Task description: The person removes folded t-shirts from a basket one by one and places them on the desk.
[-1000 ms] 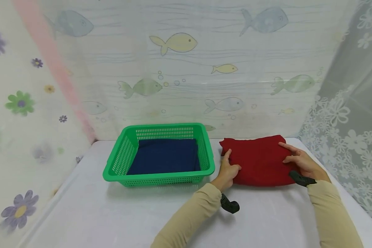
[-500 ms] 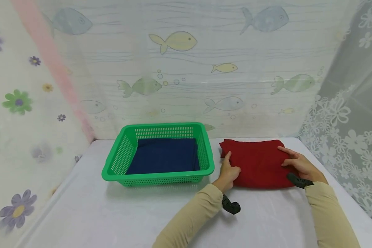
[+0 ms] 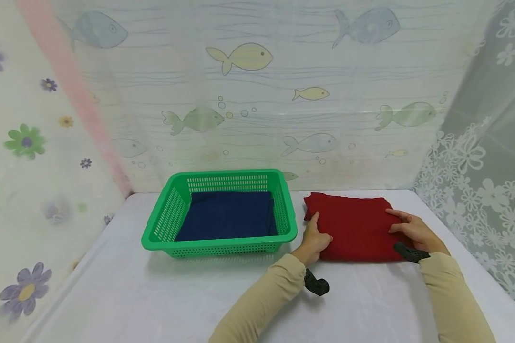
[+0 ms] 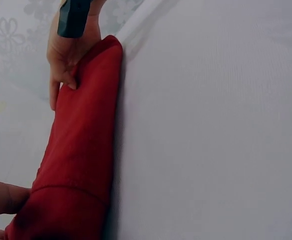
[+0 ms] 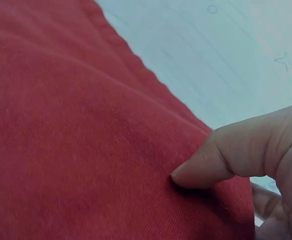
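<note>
A folded red cloth [image 3: 354, 228] lies flat on the white table [image 3: 154, 295], right of a green basket [image 3: 171, 216]. My left hand [image 3: 315, 236] holds the cloth's left edge, one finger along the side and the thumb on top. My right hand [image 3: 412, 228] holds the right edge. In the right wrist view its thumb [image 5: 225, 155] presses into the red cloth [image 5: 86, 140]. The left wrist view shows the cloth [image 4: 81, 145] side-on with my right hand [image 4: 63, 60] at its far end. The fingers under the edges are hidden.
A folded dark blue cloth [image 3: 229, 214] lies inside the green perforated basket. Fish-patterned and flowered curtains [image 3: 249, 95] close off the back and both sides of the table. Black wrist mounts [image 3: 316, 285] sit on both beige sleeves.
Both hands have drawn slightly nearer to me and the red cloth has come with them. Its far edge is now lower and its outline squarer. The basket has not moved.
</note>
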A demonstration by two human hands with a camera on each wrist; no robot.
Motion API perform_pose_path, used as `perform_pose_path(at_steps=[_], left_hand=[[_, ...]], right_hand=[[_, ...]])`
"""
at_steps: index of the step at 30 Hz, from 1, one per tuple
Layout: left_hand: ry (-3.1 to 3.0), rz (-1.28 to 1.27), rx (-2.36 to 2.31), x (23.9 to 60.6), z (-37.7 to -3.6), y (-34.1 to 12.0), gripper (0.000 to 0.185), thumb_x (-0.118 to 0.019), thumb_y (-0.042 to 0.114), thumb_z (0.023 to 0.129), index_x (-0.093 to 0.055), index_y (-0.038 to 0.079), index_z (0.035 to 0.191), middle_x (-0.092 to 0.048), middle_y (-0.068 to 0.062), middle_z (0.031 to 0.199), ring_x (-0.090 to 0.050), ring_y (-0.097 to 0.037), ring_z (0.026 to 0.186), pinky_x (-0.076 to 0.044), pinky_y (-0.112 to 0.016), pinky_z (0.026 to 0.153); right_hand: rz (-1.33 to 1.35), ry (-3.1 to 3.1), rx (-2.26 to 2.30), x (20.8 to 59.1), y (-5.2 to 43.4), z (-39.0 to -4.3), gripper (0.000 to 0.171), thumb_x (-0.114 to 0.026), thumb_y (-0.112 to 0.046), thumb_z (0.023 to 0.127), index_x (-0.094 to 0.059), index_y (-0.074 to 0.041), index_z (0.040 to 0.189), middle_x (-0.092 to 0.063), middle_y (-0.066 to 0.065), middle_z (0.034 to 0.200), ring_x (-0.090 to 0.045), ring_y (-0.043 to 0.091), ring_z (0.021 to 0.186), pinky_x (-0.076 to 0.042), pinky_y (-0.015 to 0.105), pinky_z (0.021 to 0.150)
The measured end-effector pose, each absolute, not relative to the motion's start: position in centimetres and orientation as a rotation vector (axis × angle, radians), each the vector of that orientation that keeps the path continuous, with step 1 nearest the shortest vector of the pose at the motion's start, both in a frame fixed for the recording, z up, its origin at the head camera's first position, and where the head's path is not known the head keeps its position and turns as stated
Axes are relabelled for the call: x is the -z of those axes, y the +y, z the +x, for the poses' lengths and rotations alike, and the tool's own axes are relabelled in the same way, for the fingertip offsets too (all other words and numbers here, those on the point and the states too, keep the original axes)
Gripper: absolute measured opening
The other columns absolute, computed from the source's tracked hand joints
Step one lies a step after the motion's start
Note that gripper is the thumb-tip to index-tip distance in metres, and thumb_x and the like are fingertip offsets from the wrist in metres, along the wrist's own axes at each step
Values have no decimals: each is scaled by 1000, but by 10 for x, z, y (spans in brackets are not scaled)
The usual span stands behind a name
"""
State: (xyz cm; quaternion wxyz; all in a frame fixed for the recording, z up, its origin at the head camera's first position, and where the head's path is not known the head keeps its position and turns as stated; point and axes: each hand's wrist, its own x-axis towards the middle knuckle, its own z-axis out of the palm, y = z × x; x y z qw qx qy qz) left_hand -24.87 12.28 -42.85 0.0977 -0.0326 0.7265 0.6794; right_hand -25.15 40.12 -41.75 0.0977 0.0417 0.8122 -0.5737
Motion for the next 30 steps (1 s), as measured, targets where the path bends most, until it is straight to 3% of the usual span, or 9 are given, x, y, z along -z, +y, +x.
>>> perform_pose_path(at_steps=[4, 10, 17, 23, 30], left_hand=[[2229, -72, -1934, 429, -250, 120, 77, -67, -11, 79, -38, 10, 148, -39, -16, 142, -36, -35, 130, -34, -55, 102], [2380, -30, -1798, 429, -252, 116, 75, -75, -3, 79, -40, 6, 146, -41, -19, 138, -39, -35, 129, -37, -51, 101], [2550, 31, -1553, 421, -251, 110, 70, -78, 9, 81, -45, 6, 143, -42, -19, 131, -45, -33, 122, -44, -46, 97], [2689, 83, -1394, 420, -251, 108, 67, -79, 17, 80, -49, 7, 139, -42, -16, 125, -50, -31, 113, -48, -41, 91], [2886, 172, -1152, 418, -246, 106, 58, -75, 25, 82, -54, 8, 133, -42, -12, 120, -50, -27, 107, -49, -35, 81]], right_hand=[[148, 2430, 1666, 419, 402, -250, 73, -64, -8, 87, -32, -14, 153, -6, 33, 153, -28, 39, 125, -41, 19, 79], [176, 2448, 1633, 419, 402, -247, 71, -64, -12, 89, -31, -8, 152, -19, 36, 148, -38, 37, 117, -44, 22, 79], [74, 2614, 1469, 415, 402, -242, 71, -62, -15, 92, -23, 9, 147, -30, 41, 139, -34, 43, 118, -40, 29, 83], [27, 2778, 1261, 414, 399, -240, 67, -61, -20, 93, -30, 10, 144, -31, 44, 135, -39, 52, 116, -38, 53, 90], [6, 2953, 1011, 411, 395, -235, 60, -61, -22, 92, -39, 11, 137, -39, 43, 128, -46, 53, 107, -45, 53, 81]])
